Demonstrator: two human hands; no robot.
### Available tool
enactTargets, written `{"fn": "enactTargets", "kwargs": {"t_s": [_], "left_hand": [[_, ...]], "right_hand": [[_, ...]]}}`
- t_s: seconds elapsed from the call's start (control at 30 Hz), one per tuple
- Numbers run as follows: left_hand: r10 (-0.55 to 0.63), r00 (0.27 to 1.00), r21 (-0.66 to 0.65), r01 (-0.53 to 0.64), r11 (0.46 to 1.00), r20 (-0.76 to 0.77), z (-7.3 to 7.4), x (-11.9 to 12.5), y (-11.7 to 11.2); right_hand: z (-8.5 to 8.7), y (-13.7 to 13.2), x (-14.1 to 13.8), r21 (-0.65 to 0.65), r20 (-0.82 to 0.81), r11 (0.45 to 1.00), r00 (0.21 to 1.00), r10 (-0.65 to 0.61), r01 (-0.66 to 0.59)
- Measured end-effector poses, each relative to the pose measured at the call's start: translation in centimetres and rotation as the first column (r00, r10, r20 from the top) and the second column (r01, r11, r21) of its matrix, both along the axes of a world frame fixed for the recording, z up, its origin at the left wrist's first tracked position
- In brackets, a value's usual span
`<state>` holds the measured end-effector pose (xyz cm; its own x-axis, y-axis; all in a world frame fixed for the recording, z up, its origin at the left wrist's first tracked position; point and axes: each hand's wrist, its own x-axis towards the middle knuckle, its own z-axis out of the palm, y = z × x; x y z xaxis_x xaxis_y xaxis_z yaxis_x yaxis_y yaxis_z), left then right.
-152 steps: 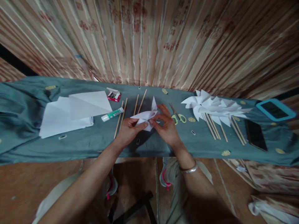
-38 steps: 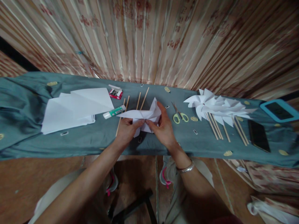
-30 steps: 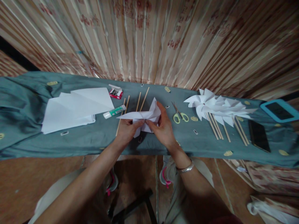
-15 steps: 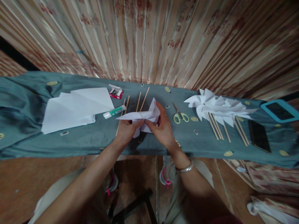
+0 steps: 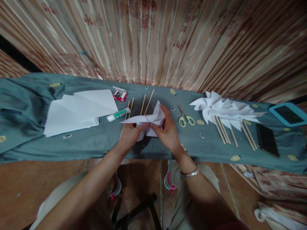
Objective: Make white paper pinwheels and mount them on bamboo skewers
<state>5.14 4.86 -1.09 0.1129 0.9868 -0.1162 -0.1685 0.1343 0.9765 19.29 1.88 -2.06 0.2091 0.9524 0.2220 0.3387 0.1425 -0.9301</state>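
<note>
Between my two hands, above the table, is a white paper pinwheel with its corners bent inward. My left hand grips its left side, the thumb pressing near the middle. From the other side my right hand holds it, thumb also at the centre and fingers curled behind the paper. The thumbs nearly meet; whatever lies under them is hidden. Several thin wooden sticks lie just behind the pinwheel, partly covered by it. Green-handled scissors rest to the right of my right hand, and a glue stick lies beyond my left hand.
A stack of white paper lies at left, near a small open red box. At right are overlapping finished pinwheels on sticks, a black phone and a blue-framed device. A pleated curtain hangs behind the green tablecloth.
Both hands keep the same hold on the pinwheel, with the thumbs still at its centre. Only the view has shifted slightly, so the table things sit a little farther right.
</note>
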Motion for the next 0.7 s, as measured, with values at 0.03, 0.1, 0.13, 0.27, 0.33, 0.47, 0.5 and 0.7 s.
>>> {"fn": "enactTargets", "kwargs": {"t_s": [0.03,0.1,0.13,0.27,0.33,0.47,0.5,0.7], "left_hand": [[0.000,1.000,0.006,0.000,1.000,0.000,-0.06,-0.01,0.02],[0.001,1.000,0.018,-0.001,1.000,0.001,-0.11,-0.02,0.05],[0.002,1.000,0.019,-0.002,1.000,0.003,-0.10,-0.01,0.05],[0.010,1.000,0.002,-0.010,1.000,0.022,0.10,0.03,-0.01],[0.017,0.999,-0.014,-0.016,1.000,0.037,0.21,0.06,-0.06],[0.010,0.998,-0.055,-0.007,0.998,0.062,0.34,0.11,-0.18],[0.008,0.998,-0.060,-0.004,0.998,0.063,0.37,0.11,-0.20],[0.012,0.999,-0.053,-0.010,0.999,0.038,0.44,0.09,-0.22]], "right_hand": [[-0.04,0.02,-0.03,-0.002,-0.002,1.000,1.000,-0.003,0.003],[-0.08,0.06,-0.08,-0.006,-0.007,1.000,1.000,-0.008,0.008],[-0.08,0.07,-0.11,-0.007,-0.009,1.000,1.000,-0.009,0.009],[0.07,0.03,-0.18,-0.018,0.000,1.000,1.000,-0.014,0.014],[0.14,-0.01,-0.18,-0.022,0.008,1.000,1.000,-0.018,0.018],[0.14,-0.04,-0.19,-0.028,0.007,0.999,1.000,-0.021,0.021],[0.11,-0.03,-0.19,-0.027,0.003,0.999,1.000,-0.021,0.022],[0.07,0.03,-0.24,-0.014,0.003,0.999,0.999,-0.032,0.032]]}}
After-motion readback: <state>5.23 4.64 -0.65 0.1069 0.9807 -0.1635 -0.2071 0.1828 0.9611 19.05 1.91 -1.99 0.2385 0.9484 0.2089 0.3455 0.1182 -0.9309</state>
